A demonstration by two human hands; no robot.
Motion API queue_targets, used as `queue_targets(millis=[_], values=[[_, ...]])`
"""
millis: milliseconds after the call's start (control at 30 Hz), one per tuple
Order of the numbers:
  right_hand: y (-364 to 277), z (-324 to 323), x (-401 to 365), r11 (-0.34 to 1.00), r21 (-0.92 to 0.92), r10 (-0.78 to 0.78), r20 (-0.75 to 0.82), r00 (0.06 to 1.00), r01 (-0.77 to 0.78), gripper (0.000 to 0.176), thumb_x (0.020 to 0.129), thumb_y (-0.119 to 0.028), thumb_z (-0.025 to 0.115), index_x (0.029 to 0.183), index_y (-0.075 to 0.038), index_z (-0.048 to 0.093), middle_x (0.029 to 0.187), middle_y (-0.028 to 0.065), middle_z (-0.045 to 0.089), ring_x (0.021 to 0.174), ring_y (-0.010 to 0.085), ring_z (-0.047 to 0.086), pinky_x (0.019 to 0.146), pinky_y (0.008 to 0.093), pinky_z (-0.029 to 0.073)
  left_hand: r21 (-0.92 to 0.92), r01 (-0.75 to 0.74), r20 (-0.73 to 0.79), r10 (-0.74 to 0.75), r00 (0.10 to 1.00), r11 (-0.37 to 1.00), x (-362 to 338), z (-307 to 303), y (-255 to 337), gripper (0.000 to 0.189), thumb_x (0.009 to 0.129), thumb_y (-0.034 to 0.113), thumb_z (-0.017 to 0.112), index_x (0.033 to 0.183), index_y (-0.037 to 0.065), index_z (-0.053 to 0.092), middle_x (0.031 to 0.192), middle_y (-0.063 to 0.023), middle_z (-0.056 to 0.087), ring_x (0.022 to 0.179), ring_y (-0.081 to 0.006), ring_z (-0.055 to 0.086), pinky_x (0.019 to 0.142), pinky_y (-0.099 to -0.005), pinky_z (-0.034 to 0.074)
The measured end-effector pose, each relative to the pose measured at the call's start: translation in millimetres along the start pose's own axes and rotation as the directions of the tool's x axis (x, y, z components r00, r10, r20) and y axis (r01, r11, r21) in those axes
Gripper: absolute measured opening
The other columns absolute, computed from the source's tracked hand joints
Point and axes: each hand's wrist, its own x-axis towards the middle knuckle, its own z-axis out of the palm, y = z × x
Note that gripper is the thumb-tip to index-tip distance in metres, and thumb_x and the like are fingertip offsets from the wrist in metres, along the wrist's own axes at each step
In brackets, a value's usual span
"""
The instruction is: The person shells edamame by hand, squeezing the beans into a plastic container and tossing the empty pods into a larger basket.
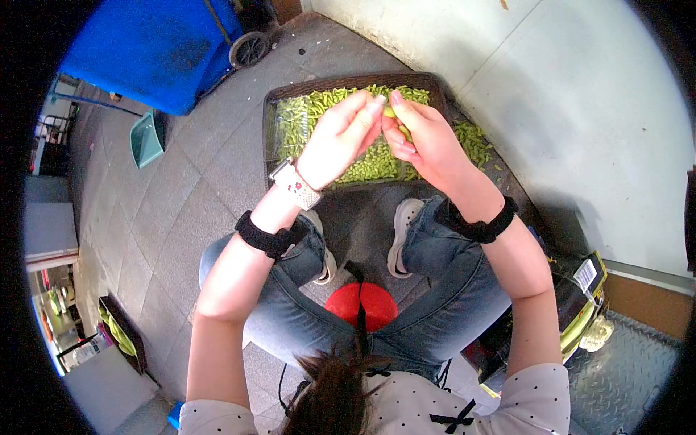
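Observation:
My right hand is closed around several green edamame pods; one pod pokes out by the thumb and fingertips. Close beside it, my left hand has its thumb and fingers pinched together, and what lies between them is hidden. Both hands are above a dark plastic crate. Many green pods lie in the crate's back part, and loose shelled beans lie toward its front. Clear plastic shows at the crate's left side.
More pods lie on the floor right of the crate, by a white wall. A green dustpan and a blue wheeled bin stand at left. A red round object is between my legs. Packages sit at right.

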Motion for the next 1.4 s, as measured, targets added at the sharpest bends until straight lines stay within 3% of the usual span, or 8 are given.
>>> queue_targets(millis=[33,300,467,667,1067,1200,1267,1400], values=[[-1,0,0,0.996,-0.083,-0.011,-0.023,1.0,0.009,0.037,0.086,-0.034,0.039,0.065,-0.006,0.047,0.048,-0.0041,0.034,0.042,0.004,0.029,0.038,0.0185,0.023,-0.15,0.109,0.044,-0.104,0.994,0.983,-1,-1,2,0.027,0.087,0.026,0.036,0.074,0.005,0.046,0.058,0.0008,0.044,0.046,-0.0056,0.038,0.041,-0.0184,0.03],[2,-6,6,0.833,-0.543,-0.194,-0.111,0.975,0.104,0.034,0.084,-0.028,0.043,0.061,-0.003,0.047,0.053,-0.0003,0.043,0.047,0.006,0.038,0.043,0.0216,0.03,-0.201,0.142,0.095,-0.125,0.988,0.969,-3,-2,-5,0.026,0.088,0.025,0.033,0.075,0.006,0.045,0.061,0.0005,0.045,0.047,-0.0063,0.04,0.042,-0.0176,0.031],[-3,0,2,0.854,-0.464,-0.293,-0.054,0.955,0.236,0.028,0.083,-0.022,0.045,0.062,-0.004,0.046,0.053,-0.0012,0.043,0.049,0.0055,0.038,0.045,0.021,0.03,-0.469,0.186,0.134,-0.138,0.981,0.864,-1,-1,-6,0.024,0.087,0.027,0.034,0.08,0.006,0.044,0.063,-0.0014,0.047,0.05,-0.0083,0.043,0.043,-0.0189,0.033],[1,-2,3,0.843,-0.448,-0.34,-0.017,0.94,0.297,0.015,0.081,-0.014,0.049,0.073,-0.001,0.048,0.063,0.0004,0.048,0.058,0.0061,0.043,0.052,0.02,0.035,-0.502,0.2,0.094,-0.177,0.98,0.841,2,-5,-9,0.025,0.087,0.029,0.035,0.079,0.007,0.044,0.062,-0.0011,0.047,0.05,-0.0086,0.043,0.043,-0.0196,0.034],[4,-5,8,0.714,-0.528,-0.527,0.026,0.85,0.459,0.008,0.078,-0.005,0.049,0.082,-0.001,0.044,0.071,0.0032,0.049,0.065,0.0091,0.048,0.06,0.0215,0.039,-0.35,0.206,0.051,-0.201,0.978,0.914,4,-8,-11,0.024,0.086,0.027,0.039,0.075,0.006,0.046,0.058,0.0007,0.046,0.047,-0.0078,0.043,0.041,-0.0191,0.034],[7,-10,10,0.572,-0.64,-0.618,0.074,0.783,0.512,0.007,0.078,-0.003,0.049,0.081,-0.001,0.043,0.071,0.003,0.049,0.065,0.0085,0.048,0.06,0.0215,0.039,0.016,0.075,-0.035,-0.075,0.997,0.997,4,-5,-10,0.025,0.087,0.027,0.038,0.074,0.006,0.045,0.056,0.0011,0.044,0.046,-0.0068,0.041,0.041,-0.019,0.033],[3,-15,9,0.65,-0.588,-0.547,0.077,0.833,0.481,0.006,0.078,-0.003,0.049,0.081,-0.001,0.044,0.071,0.0026,0.049,0.066,0.008,0.048,0.06,0.0212,0.039,0.161,-0.017,-0.05,0.026,0.998,0.987,5,-6,-14,0.026,0.087,0.027,0.037,0.072,0.006,0.044,0.054,0.0014,0.043,0.045,-0.0062,0.04,0.041,-0.0193,0.033],[-8,-8,3,0.768,-0.504,-0.432,0.048,0.901,0.395,0.006,0.078,-0.003,0.048,0.082,-0.002,0.044,0.071,0.0016,0.049,0.066,0.0071,0.048,0.06,0.0203,0.039,-0.199,0.155,0.099,-0.138,0.985,0.968,2,-8,-10,0.029,0.087,0.027,0.037,0.066,0.007,0.041,0.052,0.0015,0.04,0.043,-0.0063,0.037,0.039,-0.0199,0.03]])
